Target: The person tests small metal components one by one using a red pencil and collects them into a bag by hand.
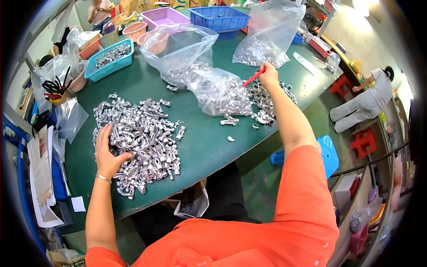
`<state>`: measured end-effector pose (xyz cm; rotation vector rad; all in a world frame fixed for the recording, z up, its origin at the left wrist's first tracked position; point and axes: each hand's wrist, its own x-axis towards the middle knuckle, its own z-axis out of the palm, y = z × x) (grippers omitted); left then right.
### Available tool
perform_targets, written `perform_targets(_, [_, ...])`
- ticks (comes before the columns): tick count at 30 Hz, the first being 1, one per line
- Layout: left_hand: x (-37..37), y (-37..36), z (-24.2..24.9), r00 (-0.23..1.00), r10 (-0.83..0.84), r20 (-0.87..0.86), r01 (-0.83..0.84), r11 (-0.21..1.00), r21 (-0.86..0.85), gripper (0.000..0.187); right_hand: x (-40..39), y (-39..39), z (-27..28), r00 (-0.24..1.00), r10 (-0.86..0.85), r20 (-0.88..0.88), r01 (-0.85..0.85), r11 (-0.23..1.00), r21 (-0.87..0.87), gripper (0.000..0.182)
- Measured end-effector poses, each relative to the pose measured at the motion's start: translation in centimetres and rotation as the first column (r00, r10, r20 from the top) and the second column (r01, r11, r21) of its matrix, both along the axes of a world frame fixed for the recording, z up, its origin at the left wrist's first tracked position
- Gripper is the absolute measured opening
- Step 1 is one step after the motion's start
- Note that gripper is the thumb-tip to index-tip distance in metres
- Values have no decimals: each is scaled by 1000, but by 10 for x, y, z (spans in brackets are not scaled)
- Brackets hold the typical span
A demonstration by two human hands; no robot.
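Note:
My left hand (109, 155) rests with fingers apart against the left side of a big heap of small silver metal parts (147, 147). My right hand (269, 76) is closed around a slim red pen-like stick (253, 77), stretched out over the far right of the table. Its tip points left, near a clear bag (222, 95) full of silver parts. Below that hand lies a smaller pile of ring-shaped metal pieces (263, 101). A few loose parts (229, 120) lie in front of the bag.
Two larger clear bags, one open (178, 49) and one upright (267, 35), stand behind. A turquoise basket (109, 62) of parts and a blue basket (219, 18) sit farther back. Papers (42, 173) hang at the left edge. A blue stool (327, 155) and another person (369, 95) are at right.

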<state>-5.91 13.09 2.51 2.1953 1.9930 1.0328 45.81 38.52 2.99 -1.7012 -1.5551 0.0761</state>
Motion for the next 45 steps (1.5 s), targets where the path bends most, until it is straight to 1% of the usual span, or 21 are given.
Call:
perform_targets(7, [2, -1, 1, 1000, 0, 19, 0, 1000, 6, 99, -30, 6, -20, 949, 85, 302, -37, 986, -162, 16])
perform_targets(12, [1, 0, 0, 1000, 3, 25, -3, 1000, 8, 98, -26, 12, -31, 942, 91, 324, -18, 975, -220, 22])
perform_targets(15, [2, 0, 2, 1000, 7, 27, -7, 1000, 15, 97, -30, 11, -19, 985, -38, -170, 59, 991, 120, 18])
perform_targets(16, [2, 0, 2, 999, 8, 36, -9, 1000, 3, 98, -34, 14, -4, 1000, -30, -4, 30, 959, 281, 20])
perform_targets(17, [2, 1, 1, 999, 0, 38, 0, 1000, 0, 98, -37, 23, 9, 998, 43, 48, -56, 946, 319, 25])
perform_targets(18, [0, 1, 0, 999, 2, 35, -2, 1000, -8, 98, -44, 42, 14, 947, 247, -206, -166, 925, 342, 26])
perform_targets(19, [3, 0, 4, 999, 27, 33, -26, 999, -46, 99, -87, 0, 59, 768, 438, -468, -304, 892, 335, 25])
perform_targets(20, [0, 1, 1, 1000, 10, 25, -10, 1000, -28, 99, -111, -1, 73, 670, 567, -480, -418, 822, 387, 24])
perform_targets(22, [-1, 0, 1, 1000, 4, 1, -4, 1000, -11, 97, -175, -49, 108, 449, 758, -473, -639, 642, 423, 23])
perform_targets(26, [-2, 1, -1, 1000, -5, -4, 5, 1000, 7, 96, -263, -82, 99, 422, 905, -48, -900, 425, 94, 22])
perform_targets(28, [0, 1, -1, 1000, 1, 14, -1, 1000, 6, 97, -276, -96, 107, 351, 933, -81, -926, 359, 115, 26])
perform_targets(30, [2, 0, 1, 999, 0, 36, 0, 1000, -2, 96, -255, -83, 122, 435, 900, -37, -875, 432, 219, 23])
perform_targets(32, [4, -1, 4, 1000, 3, 31, -3, 1000, 1, 94, -206, -54, 128, 626, 776, -75, -720, 612, 328, 20])
perform_targets(33, [3, 0, 2, 1000, -5, 24, 5, 1000, 14, 92, -174, -38, 128, 787, 614, 59, -592, 724, 355, 21])
perform_targets(35, [4, 0, 1, 1000, 15, 22, -15, 1000, 1, 92, -109, -11, 108, 878, 453, -154, -432, 889, 153, 14])
perform_targets(37, [5, -1, 3, 999, 28, 29, -28, 1000, -8, 91, -59, -7, 81, 969, 246, -22, -243, 932, -269, 12])
perform_targets(39, [2, 1, -1, 1000, 12, 28, -12, 1000, 0, 91, -37, -9, 44, 957, 107, 270, -8, 939, -344, 16])
perform_targets(41, [1, 1, -1, 1000, 7, 30, -7, 1000, 3, 92, -32, 1, 11, 972, 234, -27, -223, 878, -423, 17])
perform_targets(42, [1, 1, -1, 1000, 4, 25, -4, 1000, 1, 92, -55, -21, 27, 937, 253, -240, -339, 821, -460, 13])
perform_targets(44, [1, 1, -1, 1000, 6, 25, -6, 1000, -2, 92, -56, -19, 31, 783, 370, -501, -575, 737, -354, 12])
perform_targets(45, [1, 2, -1, 1000, 0, 29, 0, 1000, -5, 91, -53, -23, 39, 790, 318, -524, -542, 762, -355, 13])
